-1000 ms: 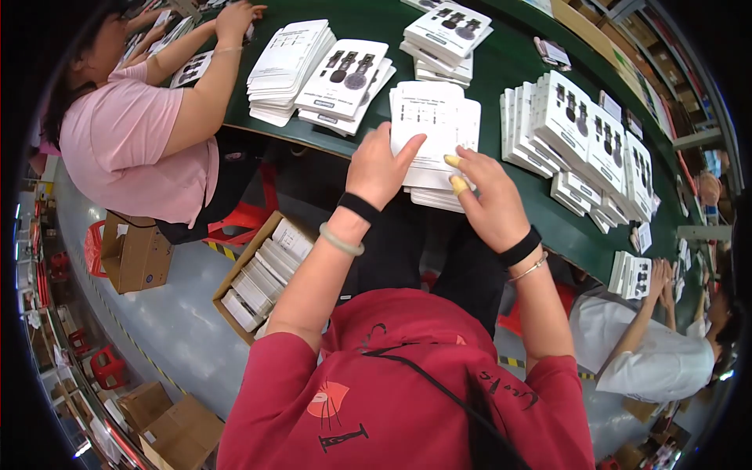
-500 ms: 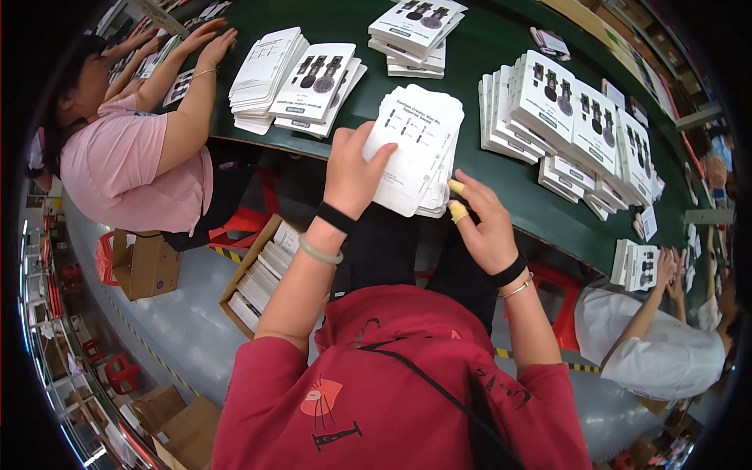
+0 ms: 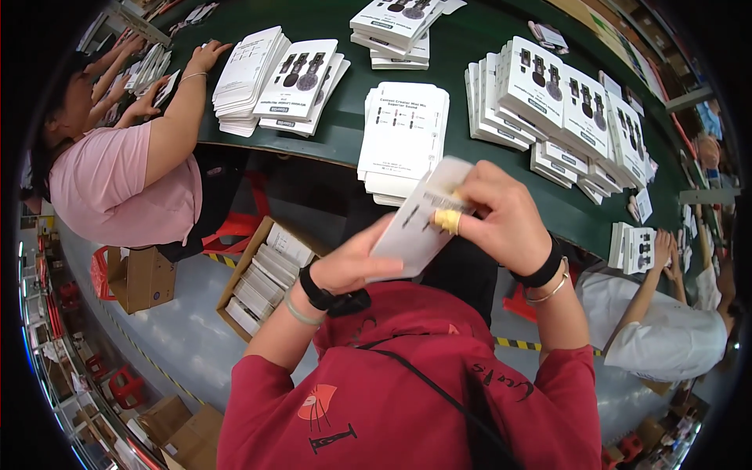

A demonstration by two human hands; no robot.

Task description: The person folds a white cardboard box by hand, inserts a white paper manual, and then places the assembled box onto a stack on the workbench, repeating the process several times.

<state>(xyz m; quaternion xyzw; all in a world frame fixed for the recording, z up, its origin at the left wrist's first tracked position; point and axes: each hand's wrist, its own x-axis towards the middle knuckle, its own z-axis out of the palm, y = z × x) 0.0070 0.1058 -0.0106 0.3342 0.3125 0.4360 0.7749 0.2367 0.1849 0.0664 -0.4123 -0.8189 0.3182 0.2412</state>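
A thin white printed carton [image 3: 413,233] is held tilted above my lap. My left hand [image 3: 354,260] grips its lower left end, thumb across the face. My right hand [image 3: 507,219] pinches its upper right end, with yellow finger covers on the thumb and a finger. Just beyond, at the near table edge, lies a stack of similar white cartons [image 3: 403,129]. Fingers behind the held carton are hidden.
On the green table [image 3: 337,149] stand carton piles at left [image 3: 301,78], far middle [image 3: 395,23] and right [image 3: 540,86]. An open cardboard box [image 3: 266,274] of cartons sits on the floor at left. Co-workers in pink [image 3: 129,172] and white [image 3: 666,317] sit either side.
One carton has come off the stack and toward my body, now between both hands. My left hand moved down from the stack; my right hand closed on the carton. The pink-clad co-worker's arms moved.
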